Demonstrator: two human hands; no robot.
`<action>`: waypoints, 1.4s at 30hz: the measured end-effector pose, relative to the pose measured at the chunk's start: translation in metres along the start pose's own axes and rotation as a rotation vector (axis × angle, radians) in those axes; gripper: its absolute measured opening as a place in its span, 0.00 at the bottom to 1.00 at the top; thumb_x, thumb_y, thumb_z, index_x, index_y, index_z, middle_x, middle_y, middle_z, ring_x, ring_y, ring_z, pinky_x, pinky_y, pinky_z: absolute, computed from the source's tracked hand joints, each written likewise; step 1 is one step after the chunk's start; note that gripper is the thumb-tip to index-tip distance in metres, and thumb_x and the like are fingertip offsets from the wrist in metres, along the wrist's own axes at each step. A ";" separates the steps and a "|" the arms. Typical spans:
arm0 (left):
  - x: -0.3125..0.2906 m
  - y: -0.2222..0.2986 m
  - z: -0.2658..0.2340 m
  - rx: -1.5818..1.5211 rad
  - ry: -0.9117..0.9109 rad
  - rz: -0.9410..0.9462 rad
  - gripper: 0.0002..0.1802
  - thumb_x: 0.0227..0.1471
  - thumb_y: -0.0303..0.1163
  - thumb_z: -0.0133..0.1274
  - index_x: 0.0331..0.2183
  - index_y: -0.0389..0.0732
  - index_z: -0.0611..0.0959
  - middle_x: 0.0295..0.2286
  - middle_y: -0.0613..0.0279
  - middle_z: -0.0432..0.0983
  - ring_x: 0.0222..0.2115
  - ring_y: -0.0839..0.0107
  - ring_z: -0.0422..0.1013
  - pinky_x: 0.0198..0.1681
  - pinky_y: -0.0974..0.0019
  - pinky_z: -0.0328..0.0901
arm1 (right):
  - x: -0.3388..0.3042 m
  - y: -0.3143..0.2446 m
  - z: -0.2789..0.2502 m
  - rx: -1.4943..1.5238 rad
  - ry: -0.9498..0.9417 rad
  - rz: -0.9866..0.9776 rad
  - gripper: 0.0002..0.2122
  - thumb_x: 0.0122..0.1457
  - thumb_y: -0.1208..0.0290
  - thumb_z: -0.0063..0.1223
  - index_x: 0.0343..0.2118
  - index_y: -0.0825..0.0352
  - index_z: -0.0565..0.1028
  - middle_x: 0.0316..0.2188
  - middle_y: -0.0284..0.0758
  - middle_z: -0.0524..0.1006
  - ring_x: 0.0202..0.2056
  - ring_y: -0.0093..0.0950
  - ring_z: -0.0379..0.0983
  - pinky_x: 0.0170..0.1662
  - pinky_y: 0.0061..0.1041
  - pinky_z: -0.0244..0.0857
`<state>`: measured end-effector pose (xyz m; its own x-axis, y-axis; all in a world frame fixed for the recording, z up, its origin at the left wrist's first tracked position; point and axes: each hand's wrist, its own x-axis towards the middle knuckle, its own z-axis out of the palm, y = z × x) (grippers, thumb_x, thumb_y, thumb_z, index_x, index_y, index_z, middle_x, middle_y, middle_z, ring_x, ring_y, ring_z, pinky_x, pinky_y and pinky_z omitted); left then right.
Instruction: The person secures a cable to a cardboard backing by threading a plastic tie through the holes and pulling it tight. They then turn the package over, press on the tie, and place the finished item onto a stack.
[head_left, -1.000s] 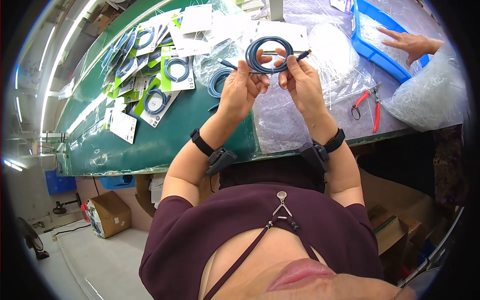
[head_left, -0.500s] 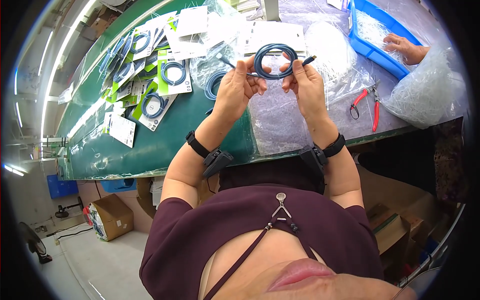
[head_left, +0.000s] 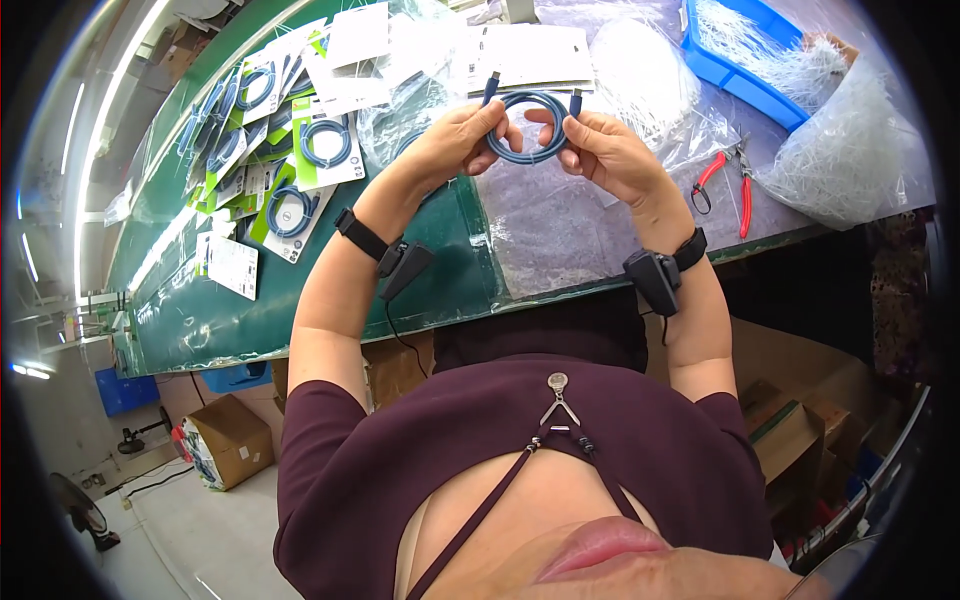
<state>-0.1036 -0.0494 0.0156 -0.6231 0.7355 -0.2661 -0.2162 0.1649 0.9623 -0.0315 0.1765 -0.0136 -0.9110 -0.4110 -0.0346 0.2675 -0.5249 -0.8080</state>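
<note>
A coiled dark blue cable [head_left: 528, 158] is held up over the table between my two hands. My left hand [head_left: 450, 148] pinches the left side of the ring, thumb on top, and one plug [head_left: 491, 88] sticks up above it. On the other side my right hand [head_left: 612, 155] grips the ring between thumb and fingers, beside the second upright plug [head_left: 575, 102]. Another blue coil [head_left: 408, 141] lies on the table, mostly hidden behind my left hand and forearm.
Carded blue cables [head_left: 325, 143] are piled at left on the green mat [head_left: 400, 280]. White cards [head_left: 530, 55] lie at the back. To the right are a clear bag of white strands [head_left: 645, 75], a blue tray [head_left: 740, 82], red-handled pliers [head_left: 745, 205] and a plastic bag [head_left: 840, 165].
The cable's plugs, which pointed out to the sides, now stand upright beside the ring. The other person's hand at the tray is now mostly covered by strands and the bag.
</note>
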 end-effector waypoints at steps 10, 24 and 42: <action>0.001 -0.010 0.001 -0.150 -0.075 -0.007 0.21 0.63 0.47 0.36 0.28 0.40 0.69 0.29 0.60 0.72 0.14 0.80 0.61 0.16 0.78 0.57 | -0.005 -0.001 0.005 -0.076 -0.001 -0.021 0.18 0.63 0.66 0.45 0.52 0.73 0.67 0.34 0.31 0.74 0.27 0.15 0.68 0.29 0.11 0.63; 0.011 -0.019 0.007 -0.183 0.036 -0.036 0.23 0.63 0.48 0.34 0.28 0.40 0.71 0.27 0.61 0.72 0.12 0.80 0.60 0.15 0.77 0.55 | 0.000 0.006 -0.005 -0.045 0.143 -0.016 0.19 0.65 0.60 0.39 0.48 0.72 0.71 0.30 0.32 0.76 0.24 0.16 0.70 0.27 0.14 0.66; 0.057 -0.044 -0.013 1.582 0.522 0.494 0.32 0.56 0.49 0.44 0.52 0.33 0.68 0.53 0.47 0.61 0.56 0.55 0.56 0.57 0.52 0.50 | 0.005 -0.001 -0.038 0.136 0.424 -0.298 0.15 0.63 0.66 0.46 0.48 0.71 0.70 0.34 0.34 0.77 0.30 0.19 0.73 0.35 0.17 0.70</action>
<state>-0.1393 -0.0230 -0.0425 -0.6243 0.6914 0.3636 0.7388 0.6738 -0.0126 -0.0479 0.2033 -0.0358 -0.9931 0.0926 -0.0725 -0.0094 -0.6766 -0.7362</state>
